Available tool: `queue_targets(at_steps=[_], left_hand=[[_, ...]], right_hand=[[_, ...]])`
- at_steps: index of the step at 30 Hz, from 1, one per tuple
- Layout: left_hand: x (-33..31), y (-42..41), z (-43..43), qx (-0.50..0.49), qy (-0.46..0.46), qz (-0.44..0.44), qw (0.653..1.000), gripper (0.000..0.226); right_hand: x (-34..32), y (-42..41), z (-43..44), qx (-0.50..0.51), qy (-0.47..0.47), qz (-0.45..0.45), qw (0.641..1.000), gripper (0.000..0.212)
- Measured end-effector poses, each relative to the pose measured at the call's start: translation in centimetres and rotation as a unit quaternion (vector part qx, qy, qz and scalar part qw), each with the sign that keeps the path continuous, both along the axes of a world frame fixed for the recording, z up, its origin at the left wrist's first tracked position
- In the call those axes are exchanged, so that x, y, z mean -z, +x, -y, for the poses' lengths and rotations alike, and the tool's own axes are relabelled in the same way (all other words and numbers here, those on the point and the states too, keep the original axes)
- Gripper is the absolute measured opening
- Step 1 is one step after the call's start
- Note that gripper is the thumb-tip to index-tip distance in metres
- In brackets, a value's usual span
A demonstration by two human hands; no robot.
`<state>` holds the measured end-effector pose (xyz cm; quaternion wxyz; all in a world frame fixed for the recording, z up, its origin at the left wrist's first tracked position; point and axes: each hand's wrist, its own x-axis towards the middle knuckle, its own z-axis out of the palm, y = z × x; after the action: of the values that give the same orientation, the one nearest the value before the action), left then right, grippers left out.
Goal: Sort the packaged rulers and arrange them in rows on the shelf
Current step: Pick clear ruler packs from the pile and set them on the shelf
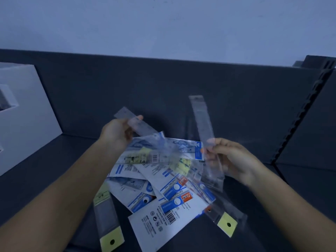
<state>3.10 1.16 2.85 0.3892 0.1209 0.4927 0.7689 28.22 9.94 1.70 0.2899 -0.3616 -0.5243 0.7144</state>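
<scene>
Head view, nearest first: you have two yellow-tabbed sleeves (227, 223) lying at the near edge of the loose pile (163, 180) on the dark shelf (54, 170), and more yellow shows inside the heap. The blue-and-white card packs (174, 200) overlap, so I count at least four and no more with certainty. Above the pile, your left hand (118, 131) pinches one clear ruler packet (138, 124) near its end, and your right hand (231, 157) grasps a second clear packet (201, 120), upright, by its lower part. Judged: these are light, thin and springy in slippery film, so grip them across the width. Beyond stand a white box (23, 110) and the back panel (181, 79). No rows are laid yet.
</scene>
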Motion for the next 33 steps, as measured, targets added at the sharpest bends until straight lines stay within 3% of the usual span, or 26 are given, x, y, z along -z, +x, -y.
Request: queue_targets(at_steps=[2, 5, 9, 15, 18, 22, 24, 26, 28, 31, 33], left_hand=[[0.3, 0.2, 0.7, -0.035, -0.042, 0.018, 0.998, 0.018], [0.5, 2.3, 3.0, -0.069, -0.014, 0.091, 0.993, 0.02], [1.2, 9.2, 7.1, 0.034, 0.014, 0.055, 0.998, 0.007], [2.8, 12.1, 8.9, 0.109, -0.024, -0.065, 0.992, 0.032], [2.8, 11.3, 8.5, 0.166, -0.01, -0.029, 0.986, 0.03], [3.2, 11.1, 7.6, 0.126, -0.003, -0.043, 0.991, 0.024], [3.5, 11.1, 7.4, 0.122, 0.008, -0.043, 0.992, 0.024], [4.0, 10.8, 7.0, 0.123, 0.015, -0.015, 0.992, 0.024], [4.7, 10.2, 6.3, 0.115, -0.005, 0.013, 0.993, 0.026], [5.6, 9.2, 5.2, 0.115, -0.025, 0.022, 0.993, 0.026], [6.3, 8.9, 4.5, 0.11, -0.052, -0.006, 0.993, 0.025]], right_hand=[[0.0, -0.6, 1.3, -0.042, -0.068, -0.057, 0.995, 0.008], [0.9, -1.9, 4.1, -0.104, -0.068, -0.093, 0.988, 0.013], [1.8, -3.4, 7.1, -0.076, -0.027, -0.159, 0.984, 0.011], [1.8, -4.5, 7.2, -0.071, 0.044, -0.112, 0.99, 0.03], [1.7, -5.8, 7.6, -0.054, 0.07, -0.069, 0.994, 0.027], [2.8, -7.9, 9.4, -0.08, 0.195, -0.056, 0.976, 0.032], [3.7, -7.9, 9.4, -0.118, 0.28, -0.031, 0.952, 0.033], [3.5, -6.4, 7.9, -0.14, 0.304, 0.0, 0.942, 0.031], [3.4, -3.4, 4.8, -0.093, 0.337, 0.052, 0.936, 0.026], [3.6, 2.2, -0.5, 0.005, 0.429, 0.236, 0.872, 0.013], [4.4, 4.5, -2.0, -0.048, 0.397, 0.352, 0.846, 0.02]])
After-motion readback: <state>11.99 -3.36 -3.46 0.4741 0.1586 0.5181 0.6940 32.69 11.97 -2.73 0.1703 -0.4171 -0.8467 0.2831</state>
